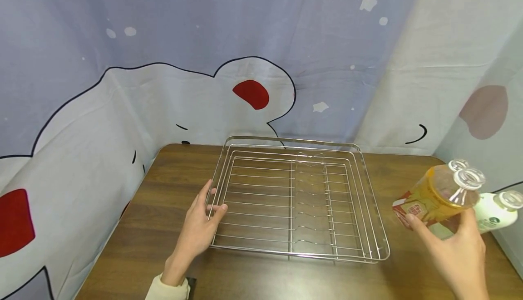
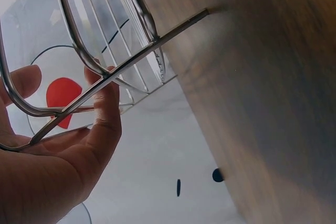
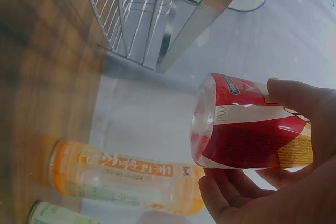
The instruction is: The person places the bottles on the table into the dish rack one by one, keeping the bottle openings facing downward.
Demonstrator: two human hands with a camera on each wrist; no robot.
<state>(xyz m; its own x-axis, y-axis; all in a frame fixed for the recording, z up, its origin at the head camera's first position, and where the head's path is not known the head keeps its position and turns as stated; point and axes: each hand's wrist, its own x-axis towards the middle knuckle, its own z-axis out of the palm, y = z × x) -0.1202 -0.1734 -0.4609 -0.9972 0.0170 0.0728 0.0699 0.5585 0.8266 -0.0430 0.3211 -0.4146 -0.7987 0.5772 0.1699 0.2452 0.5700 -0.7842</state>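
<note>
A silver wire dish rack [image 1: 292,209] sits on the wooden table, with a narrower column of wavy wires on its right side. My left hand [image 1: 200,225] grips the rack's left side; in the left wrist view its fingers [image 2: 105,114] curl round the metal wires. To the right of the rack, my right hand [image 1: 461,250] holds a clear-capped plastic bottle [image 3: 247,129] with a red, white and yellow label. The bottle tilts, its bottom pointing toward the rack and above the table.
Behind the held bottle stands an orange-labelled bottle [image 3: 126,177], mostly hidden in the head view. A white and pale green bottle [image 1: 496,211] stands at the right. Cartoon-printed cloth [image 1: 196,100] hangs round the table's back and sides. A small dark object [image 1: 191,286] lies by the left sleeve.
</note>
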